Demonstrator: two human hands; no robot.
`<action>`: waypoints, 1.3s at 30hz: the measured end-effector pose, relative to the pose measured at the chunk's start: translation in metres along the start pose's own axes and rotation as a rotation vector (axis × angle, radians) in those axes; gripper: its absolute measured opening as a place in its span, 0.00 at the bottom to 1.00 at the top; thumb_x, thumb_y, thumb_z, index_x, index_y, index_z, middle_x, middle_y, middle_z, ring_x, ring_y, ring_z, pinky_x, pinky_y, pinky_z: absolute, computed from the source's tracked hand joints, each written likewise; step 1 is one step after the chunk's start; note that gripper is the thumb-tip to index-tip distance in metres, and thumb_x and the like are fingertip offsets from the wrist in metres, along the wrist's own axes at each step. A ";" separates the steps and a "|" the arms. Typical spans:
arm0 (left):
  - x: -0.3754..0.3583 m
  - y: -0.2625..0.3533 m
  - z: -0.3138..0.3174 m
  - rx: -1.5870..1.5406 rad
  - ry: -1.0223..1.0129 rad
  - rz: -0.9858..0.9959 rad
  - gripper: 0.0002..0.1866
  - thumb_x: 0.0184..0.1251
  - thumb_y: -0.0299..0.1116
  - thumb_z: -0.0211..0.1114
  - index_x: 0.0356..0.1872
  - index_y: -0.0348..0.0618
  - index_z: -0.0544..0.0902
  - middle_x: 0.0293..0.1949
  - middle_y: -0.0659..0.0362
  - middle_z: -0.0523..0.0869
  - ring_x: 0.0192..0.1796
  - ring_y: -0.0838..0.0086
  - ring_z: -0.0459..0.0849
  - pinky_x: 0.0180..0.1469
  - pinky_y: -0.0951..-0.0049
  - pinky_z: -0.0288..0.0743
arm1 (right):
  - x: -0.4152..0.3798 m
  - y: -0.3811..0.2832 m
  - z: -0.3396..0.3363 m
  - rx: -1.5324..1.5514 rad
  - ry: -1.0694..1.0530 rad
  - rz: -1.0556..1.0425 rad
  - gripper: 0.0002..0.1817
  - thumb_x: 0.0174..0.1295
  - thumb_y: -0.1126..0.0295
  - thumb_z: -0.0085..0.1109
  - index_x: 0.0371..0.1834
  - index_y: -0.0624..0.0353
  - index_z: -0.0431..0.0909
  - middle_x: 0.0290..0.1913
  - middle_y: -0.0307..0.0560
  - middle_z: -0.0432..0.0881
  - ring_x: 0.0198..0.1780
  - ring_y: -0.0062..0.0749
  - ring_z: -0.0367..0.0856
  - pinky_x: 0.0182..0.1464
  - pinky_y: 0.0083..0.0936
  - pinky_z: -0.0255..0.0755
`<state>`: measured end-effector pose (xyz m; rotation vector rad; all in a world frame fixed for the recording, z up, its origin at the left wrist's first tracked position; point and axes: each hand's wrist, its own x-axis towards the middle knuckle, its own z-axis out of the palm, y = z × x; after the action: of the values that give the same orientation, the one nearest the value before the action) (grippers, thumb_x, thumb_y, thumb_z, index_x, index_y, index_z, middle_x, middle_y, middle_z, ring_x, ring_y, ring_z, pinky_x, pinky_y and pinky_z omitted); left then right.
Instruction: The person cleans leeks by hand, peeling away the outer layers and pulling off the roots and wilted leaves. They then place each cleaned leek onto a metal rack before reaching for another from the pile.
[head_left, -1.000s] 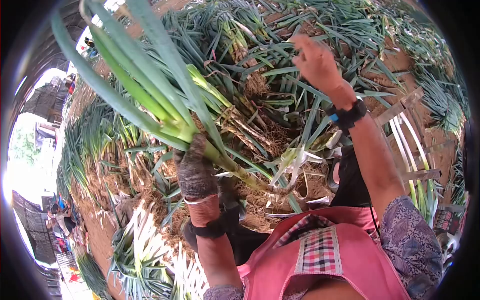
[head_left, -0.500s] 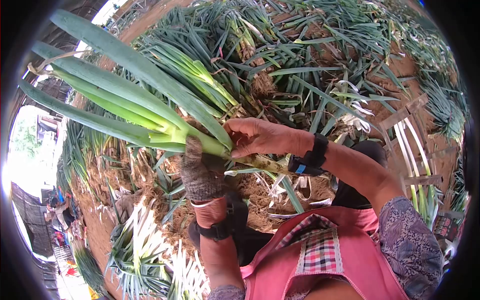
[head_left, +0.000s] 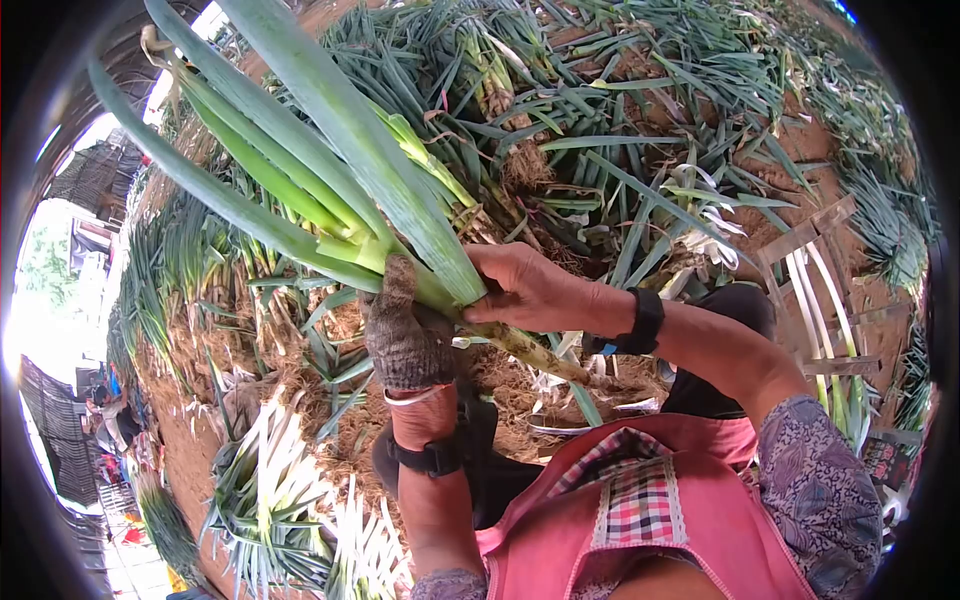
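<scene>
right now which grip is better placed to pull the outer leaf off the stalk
Probably the right grip: it's at the lower end of the outer leaf, while the gloved left grip holds the stalk.

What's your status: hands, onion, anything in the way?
Left hand gloved, gripping the green onion. Right hand bare, at its outer leaf's base, grip partly hidden. Other onions lie beyond; nothing blocks either hand.

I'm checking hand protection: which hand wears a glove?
The left hand, wrapped around the green onion stalk, wears the greyish glove; the right hand is bare.
</scene>
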<state>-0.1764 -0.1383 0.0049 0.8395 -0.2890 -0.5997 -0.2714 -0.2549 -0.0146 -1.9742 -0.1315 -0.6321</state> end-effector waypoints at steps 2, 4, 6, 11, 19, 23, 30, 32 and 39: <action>0.003 -0.004 0.001 -0.018 0.037 0.033 0.18 0.62 0.29 0.60 0.53 0.41 0.70 0.45 0.55 0.77 0.46 0.69 0.78 0.45 0.67 0.77 | -0.002 -0.009 -0.006 -0.014 -0.055 0.087 0.27 0.50 0.79 0.64 0.55 0.61 0.68 0.40 0.47 0.78 0.43 0.23 0.77 0.39 0.19 0.72; 0.002 0.004 0.001 0.159 0.136 0.027 0.17 0.63 0.27 0.58 0.53 0.40 0.71 0.44 0.55 0.77 0.45 0.69 0.78 0.45 0.69 0.76 | -0.003 -0.017 -0.008 0.007 -0.054 0.072 0.26 0.50 0.79 0.63 0.55 0.61 0.69 0.40 0.47 0.78 0.43 0.24 0.77 0.38 0.20 0.72; -0.002 0.009 0.001 0.391 0.145 0.103 0.16 0.63 0.26 0.57 0.52 0.40 0.72 0.44 0.55 0.77 0.43 0.69 0.79 0.45 0.70 0.76 | -0.006 -0.023 -0.006 0.064 0.001 -0.043 0.25 0.51 0.79 0.63 0.55 0.62 0.69 0.40 0.46 0.78 0.42 0.24 0.77 0.38 0.20 0.71; -0.020 0.019 -0.005 1.115 -0.052 0.490 0.13 0.64 0.25 0.55 0.50 0.39 0.73 0.41 0.55 0.78 0.39 0.69 0.79 0.45 0.72 0.76 | -0.020 -0.020 -0.015 0.049 0.075 -0.007 0.14 0.54 0.81 0.59 0.44 0.63 0.71 0.38 0.38 0.75 0.39 0.18 0.74 0.39 0.18 0.69; 0.021 0.054 -0.030 -0.028 0.488 0.097 0.15 0.61 0.38 0.61 0.38 0.37 0.70 0.28 0.55 0.75 0.34 0.61 0.79 0.42 0.60 0.78 | -0.050 0.004 -0.108 0.357 0.441 0.329 0.08 0.57 0.76 0.58 0.39 0.56 0.73 0.34 0.35 0.77 0.35 0.16 0.74 0.36 0.16 0.70; 0.029 0.061 -0.047 -0.113 0.440 0.147 0.17 0.60 0.38 0.61 0.39 0.33 0.72 0.34 0.50 0.78 0.39 0.58 0.79 0.47 0.57 0.76 | -0.068 0.031 -0.157 0.446 0.525 0.492 0.07 0.58 0.73 0.58 0.39 0.55 0.72 0.33 0.34 0.76 0.34 0.18 0.73 0.35 0.18 0.68; 0.032 0.068 -0.061 -0.189 0.389 0.148 0.19 0.57 0.41 0.65 0.39 0.34 0.73 0.30 0.51 0.80 0.37 0.57 0.80 0.47 0.53 0.76 | -0.076 0.051 -0.192 0.640 0.810 0.694 0.08 0.57 0.72 0.60 0.38 0.54 0.73 0.35 0.36 0.75 0.32 0.24 0.70 0.33 0.25 0.66; 0.032 0.072 -0.061 -0.233 0.465 0.184 0.19 0.57 0.41 0.65 0.38 0.34 0.73 0.30 0.51 0.80 0.36 0.57 0.80 0.47 0.53 0.75 | -0.082 0.064 -0.207 0.651 0.882 0.758 0.08 0.57 0.72 0.61 0.38 0.56 0.73 0.35 0.37 0.75 0.31 0.25 0.69 0.31 0.27 0.66; 0.020 0.094 -0.058 -0.441 0.393 0.332 0.21 0.45 0.47 0.70 0.30 0.43 0.72 0.27 0.60 0.74 0.30 0.72 0.73 0.36 0.73 0.70 | -0.120 0.108 -0.256 0.499 1.051 0.947 0.08 0.52 0.67 0.67 0.31 0.50 0.76 0.26 0.32 0.73 0.26 0.23 0.71 0.26 0.27 0.71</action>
<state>-0.0970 -0.0664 0.0402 0.4519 0.0654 -0.1659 -0.4318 -0.5054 -0.0708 -0.8533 1.1055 -0.7865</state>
